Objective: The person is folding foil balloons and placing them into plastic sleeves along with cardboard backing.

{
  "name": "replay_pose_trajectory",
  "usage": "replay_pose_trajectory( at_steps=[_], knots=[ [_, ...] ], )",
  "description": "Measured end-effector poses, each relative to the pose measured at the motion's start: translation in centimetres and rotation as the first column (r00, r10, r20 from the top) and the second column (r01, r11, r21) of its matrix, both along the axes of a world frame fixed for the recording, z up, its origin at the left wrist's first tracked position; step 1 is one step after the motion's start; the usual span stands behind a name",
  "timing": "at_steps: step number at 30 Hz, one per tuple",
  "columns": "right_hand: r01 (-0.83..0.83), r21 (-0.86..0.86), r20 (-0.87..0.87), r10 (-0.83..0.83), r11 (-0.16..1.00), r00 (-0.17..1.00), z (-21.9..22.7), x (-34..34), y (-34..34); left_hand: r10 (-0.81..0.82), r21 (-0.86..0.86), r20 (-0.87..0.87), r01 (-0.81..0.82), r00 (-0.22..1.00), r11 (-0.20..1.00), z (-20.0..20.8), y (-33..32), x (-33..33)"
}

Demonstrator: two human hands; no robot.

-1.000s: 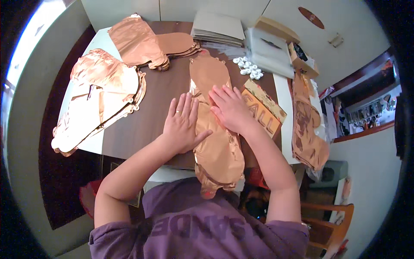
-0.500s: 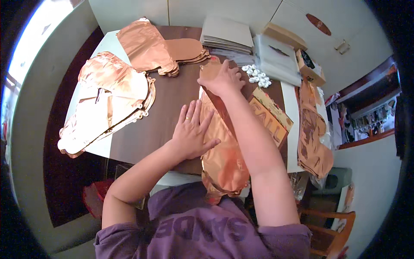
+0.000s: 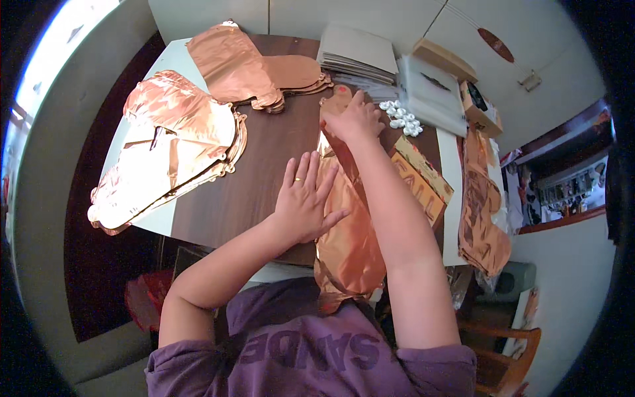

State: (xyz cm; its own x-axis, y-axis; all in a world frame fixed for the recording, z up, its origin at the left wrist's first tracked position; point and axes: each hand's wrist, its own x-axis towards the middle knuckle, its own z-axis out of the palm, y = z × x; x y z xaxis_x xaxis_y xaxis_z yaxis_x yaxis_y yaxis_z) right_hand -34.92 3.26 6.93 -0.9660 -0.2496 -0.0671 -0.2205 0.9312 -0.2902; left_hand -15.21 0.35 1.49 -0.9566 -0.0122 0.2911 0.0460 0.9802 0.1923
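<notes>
A flat copper-coloured foil balloon (image 3: 350, 248) lies lengthwise in front of me, its near end hanging over the table edge against my shirt. My left hand (image 3: 305, 204), with a ring on it, rests flat with fingers spread, the thumb side on the foil's left edge. At the far end of the foil my right hand (image 3: 356, 122) presses down, thumb and fingers apart. My right forearm crosses over the balloon's right side and hides part of it. A red spot marks the tip of the foil beyond my right hand.
Stacks of copper foil balloons lie at the left (image 3: 178, 142) and far left (image 3: 231, 66). Beyond are grey cards (image 3: 357, 53), clear bags (image 3: 433, 92) and small white pieces (image 3: 401, 118). A printed packet (image 3: 420, 182) and more foil balloons (image 3: 481, 205) lie right, near a wooden chair (image 3: 506, 360).
The view has shifted slightly, so the table's things sit a little further right in it. Both hands stay at nearly the same places on the foil balloon.
</notes>
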Motion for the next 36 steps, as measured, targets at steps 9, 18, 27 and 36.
replay_pose_trajectory(
  at_steps=[9, 18, 27, 36],
  knots=[
    [0.005, 0.029, -0.060, -0.003, 1.000, 0.998, -0.7, 0.0, -0.3, 0.011, 0.009, 0.048, -0.011, 0.999, 1.000, 0.1, 0.2, 0.0],
    [-0.014, -0.026, 0.011, 0.014, 1.000, 1.000, 0.2, 0.1, 0.4, 0.014, 0.002, 0.003, -0.014, 1.000, 1.000, -0.1, 0.1, 0.0],
    [-0.057, 0.010, -0.041, 0.058, 0.998, 0.998, -0.7, 0.0, 1.4, 0.001, -0.052, 0.051, 0.001, 0.999, 0.999, 0.2, 0.1, 0.1],
    [-0.269, -0.064, -0.386, 0.225, 0.961, 0.895, -1.8, 1.3, 4.0, -0.027, -0.052, 0.051, 0.029, 0.998, 0.998, 0.4, 0.0, -0.3]
  ],
)
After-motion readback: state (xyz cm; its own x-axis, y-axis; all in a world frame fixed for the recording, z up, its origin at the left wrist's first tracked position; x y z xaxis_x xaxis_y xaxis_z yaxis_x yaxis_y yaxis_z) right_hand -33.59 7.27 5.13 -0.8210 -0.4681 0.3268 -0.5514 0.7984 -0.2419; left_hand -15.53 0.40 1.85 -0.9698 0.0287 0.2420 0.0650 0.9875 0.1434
